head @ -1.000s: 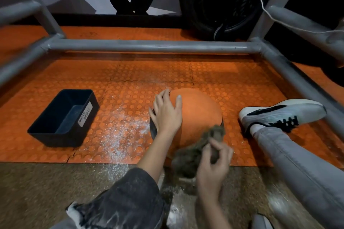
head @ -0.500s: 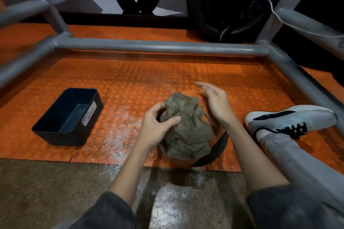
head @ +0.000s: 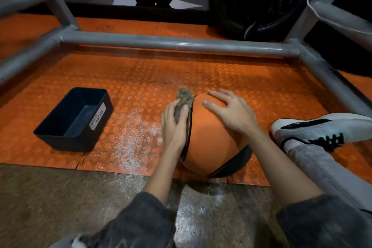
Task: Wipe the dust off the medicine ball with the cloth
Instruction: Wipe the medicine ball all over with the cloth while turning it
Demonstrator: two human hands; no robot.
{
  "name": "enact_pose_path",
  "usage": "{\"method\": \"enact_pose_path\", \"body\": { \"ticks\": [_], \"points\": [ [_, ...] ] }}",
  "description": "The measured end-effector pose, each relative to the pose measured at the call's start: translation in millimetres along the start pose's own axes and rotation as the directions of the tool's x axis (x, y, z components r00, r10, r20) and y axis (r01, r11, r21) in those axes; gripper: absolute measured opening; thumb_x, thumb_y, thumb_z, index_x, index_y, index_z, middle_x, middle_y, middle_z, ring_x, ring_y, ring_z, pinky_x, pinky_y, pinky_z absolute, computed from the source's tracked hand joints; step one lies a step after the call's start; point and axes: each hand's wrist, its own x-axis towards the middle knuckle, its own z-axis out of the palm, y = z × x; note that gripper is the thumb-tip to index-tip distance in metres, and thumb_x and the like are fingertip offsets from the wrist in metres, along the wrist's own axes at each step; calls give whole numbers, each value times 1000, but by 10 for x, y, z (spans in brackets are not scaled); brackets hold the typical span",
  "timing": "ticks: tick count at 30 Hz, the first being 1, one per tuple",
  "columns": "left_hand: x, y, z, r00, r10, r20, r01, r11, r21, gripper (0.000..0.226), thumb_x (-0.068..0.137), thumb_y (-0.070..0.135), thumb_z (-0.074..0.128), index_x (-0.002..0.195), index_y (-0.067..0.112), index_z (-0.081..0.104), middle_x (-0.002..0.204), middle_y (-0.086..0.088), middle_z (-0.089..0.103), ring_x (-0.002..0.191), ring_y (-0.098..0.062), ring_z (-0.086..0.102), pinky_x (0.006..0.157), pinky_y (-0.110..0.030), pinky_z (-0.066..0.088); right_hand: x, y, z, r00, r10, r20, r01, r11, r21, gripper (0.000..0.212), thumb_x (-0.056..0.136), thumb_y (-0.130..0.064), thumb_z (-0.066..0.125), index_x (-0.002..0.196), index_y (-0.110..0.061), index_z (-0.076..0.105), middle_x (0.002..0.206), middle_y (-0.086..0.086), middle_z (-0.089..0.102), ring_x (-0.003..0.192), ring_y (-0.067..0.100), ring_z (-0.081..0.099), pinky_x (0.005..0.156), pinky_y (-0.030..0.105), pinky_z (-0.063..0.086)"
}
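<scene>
1. An orange studded floor mat (head: 161, 74) lies under the work. A scatter of white dust (head: 130, 143) marks it just left of the ball, likely where wiped-off powder falls.
2. The medicine ball (head: 209, 143), orange with black seams, sits at the mat's near edge between the person's forearms. That puts it low and close enough for both hands to reach over it.
3. A black bin (head: 66, 144) labelled "waste basket" stands on the mat, well apart to the left. It looks placed there to take debris.
4. A white shoe (head: 322, 129) rests on the mat just right of the ball, the leg seemingly folded in beside the work.
5. The right hand (head: 233, 112) lies flat on the ball's upper right. Its fingers are spread and straight and grip nothing. It appears to steady the ball so that it cannot roll under the wiping.
6. The left hand (head: 173, 127) is curled round the cloth, thumb and fingers pinching it against the ball's left flank beside a black seam.
7. The cloth (head: 183, 94), a grey-brown bunch, sticks up past the fingertips and touches the ball. Bunching it likely gives a firmer rubbing pad.
</scene>
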Motion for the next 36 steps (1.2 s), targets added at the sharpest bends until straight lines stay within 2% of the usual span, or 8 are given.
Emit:
{"method": "enact_pose_path", "body": {
  "ticks": [6,14,17,20,24,30,34,36],
  "points": [
    [-613,-133,-49,948,159,-275,-153,987,43,29,85,56,37,109,43,47,116,28,41,109,2,30,84,5,15,55,-80,-20,998,37,53,-37,999,4,52,80,-75,44,129,-57,45,154,-15,28,141,24,27,111,51,24],
    [-636,-203,-247,956,199,-214,-177,977,115,20,78,61,47,92,48,52,110,23,44,110,-4,30,90,-16,26,76,-290,27,984,-97,151,114,987,-109,58,73,-81,46,126,-56,48,148,-17,37,136,23,35,106,55,31],
    [12,-27,-412,995,102,-20,-103,992,-73,14,90,38,56,104,37,58,116,6,53,109,-8,48,94,-24,39,-12,-358,57,963,-161,214,201,963,-180,81,58,-91,43,131,-56,41,151,-17,30,140,25,27,107,62,25],
    [435,94,-403,975,-98,198,119,988,-95,20,96,23,52,113,19,62,97,4,63,85,-8,59,74,-22,49,-69,-426,87,959,-152,237,206,952,-226,84,58,-89,50,134,-57,35,154,-19,23,143,25,18,106,66,19],
    [413,-52,-378,994,-111,23,113,991,-74,15,94,29,54,102,23,65,113,1,59,107,-17,55,96,-35,45,-52,-521,132,978,-97,186,141,961,-238,80,62,-84,54,135,-55,37,152,-16,28,139,26,24,103,63,24],
    [-574,-24,-388,958,22,-285,-75,981,-177,14,91,23,59,92,37,60,105,14,46,100,0,48,82,-6,36,11,-620,170,984,-56,169,96,967,-237,81,60,-86,54,132,-52,43,148,-14,36,135,29,30,99,63,25],
    [-556,6,-376,959,81,-271,-113,988,-104,10,88,31,59,91,41,57,107,17,46,110,-11,43,87,-12,35,52,-579,145,982,-44,182,83,975,-208,78,61,-87,51,131,-53,44,148,-16,36,135,30,30,102,61,28],
    [-98,-11,-413,985,-59,-164,33,987,-159,9,93,23,57,94,32,59,112,6,52,111,-15,49,92,-21,41,35,-509,124,985,-33,170,69,976,-207,78,62,-87,49,132,-54,41,149,-16,34,135,30,30,103,61,29]
  ]
}}
